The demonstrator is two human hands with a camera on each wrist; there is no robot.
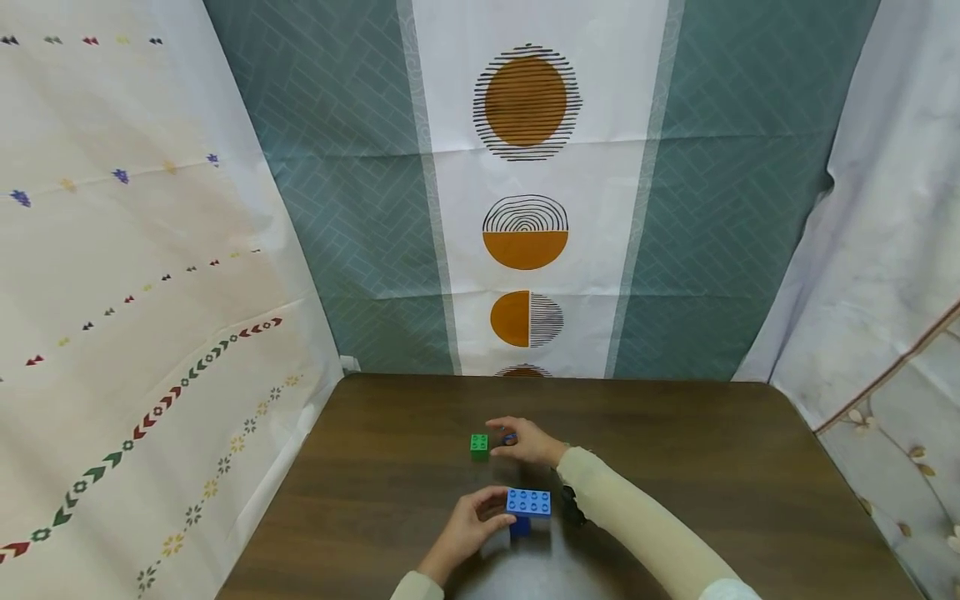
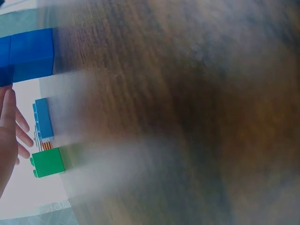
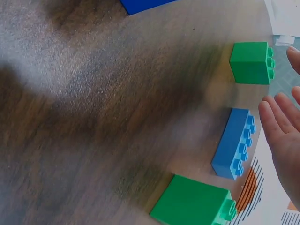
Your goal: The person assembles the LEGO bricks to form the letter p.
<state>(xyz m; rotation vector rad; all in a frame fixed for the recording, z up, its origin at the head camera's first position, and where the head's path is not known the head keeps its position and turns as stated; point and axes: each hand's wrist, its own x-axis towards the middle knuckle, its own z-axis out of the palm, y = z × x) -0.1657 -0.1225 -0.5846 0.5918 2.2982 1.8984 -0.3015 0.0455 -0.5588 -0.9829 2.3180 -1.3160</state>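
L hand on blue stack, R hand loose over long blue brick

Head view, lower ctr: my L hand (image 1: 471,521) grips the blue stack (image 1: 528,502) at its left side, fingers behind, thumb in front. Stack = lighter 2x4-stud brick on top, darker blue pc. below. L wrist view has same stack at upper L edge.

My R hand (image 1: 531,443) just above ctr-bottom of head view, farther up the surface (image 1: 390,467) than L. Fingers spread, thumb apart, nothing grasped. Long blue brick (image 3: 232,143) sits partly behind the fingers in head view; R wrist view shows it at R, apart from them, studs toward R edge.

Green brick (image 1: 479,448) just L of R fingertips, head view; studs up. 2nd green brick (image 3: 192,201) at bottom of R wrist view, near the long blue one, partly cut by frame edge.

Surface dk brown wood, sheen at bottom ctr. Behind, up top: hanging cloth (image 1: 465,179) w/ brown circles, grn-grey side panels. Pale sleeve (image 1: 637,517) on R arm.
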